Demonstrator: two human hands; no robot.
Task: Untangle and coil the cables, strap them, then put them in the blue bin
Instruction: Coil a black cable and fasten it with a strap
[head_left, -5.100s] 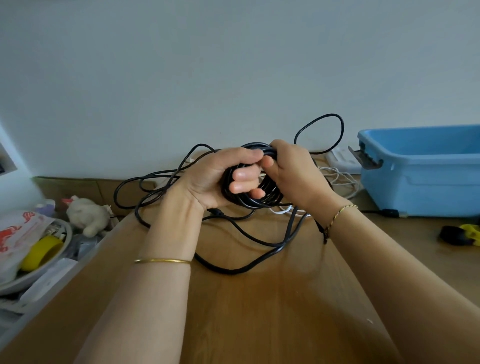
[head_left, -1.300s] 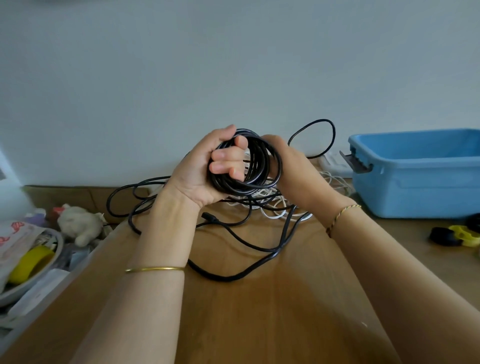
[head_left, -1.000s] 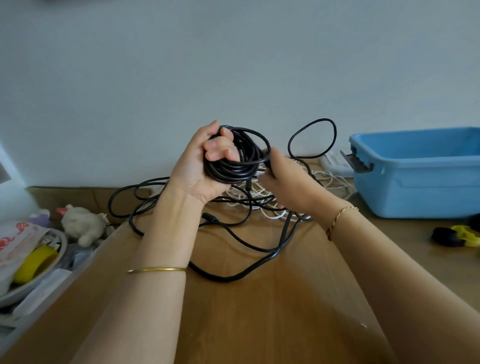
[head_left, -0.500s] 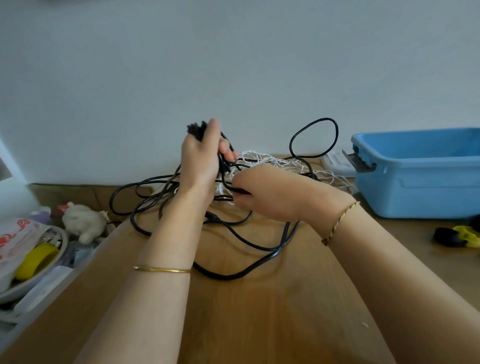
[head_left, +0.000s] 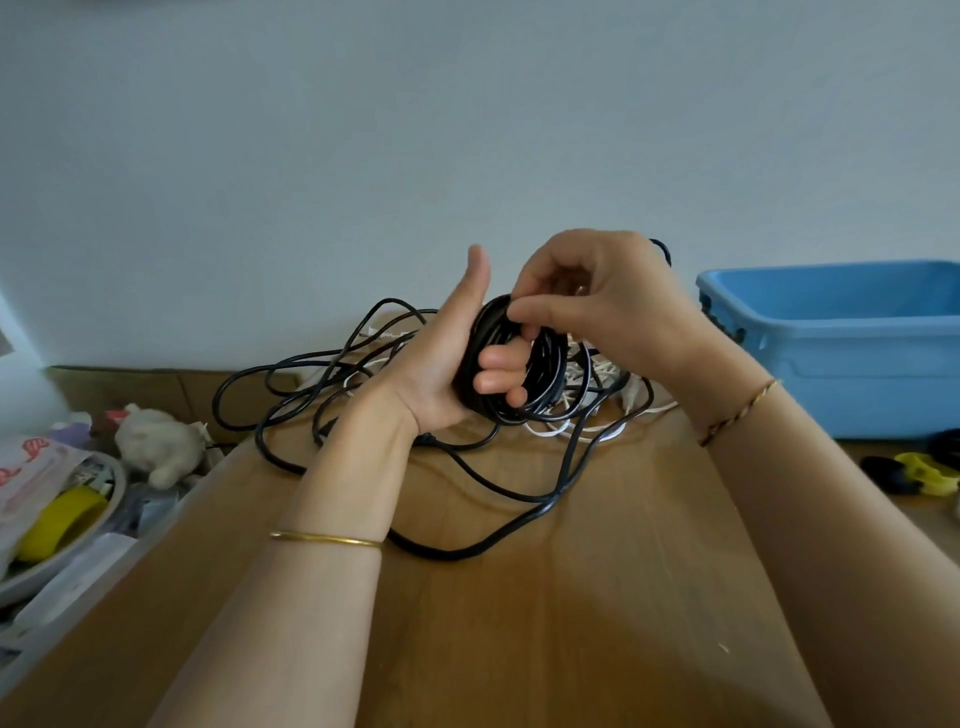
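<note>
To the right of the fingers stands the bin (head_left: 857, 358), blue and open-topped, well apart from them, on the table (head_left: 519, 649). In front of the bin lie yellow-and-black clips (head_left: 919, 473) (too blurred to tell more). Far left of the fingers, off the table's edge, sit a plush toy (head_left: 156, 447) and a bowl holding a yellow tape roll (head_left: 62, 519). Under and behind the fingers the loose black cable (head_left: 467, 551) sprawls in wide loops across the table, mixed with a white cable (head_left: 597, 434) that lies between the hands and the bin.

The coil (head_left: 545, 384) is held above this tangle, clear of the table. The left hand (head_left: 436, 364) grips it, fingers (head_left: 498, 364) curled through its hole, thumb straight up. The right hand (head_left: 602, 306) pinches a strand at the coil's top between thumb and forefinger. The coil stands on edge, its long axis near upright, its opening turned partly toward the camera.
</note>
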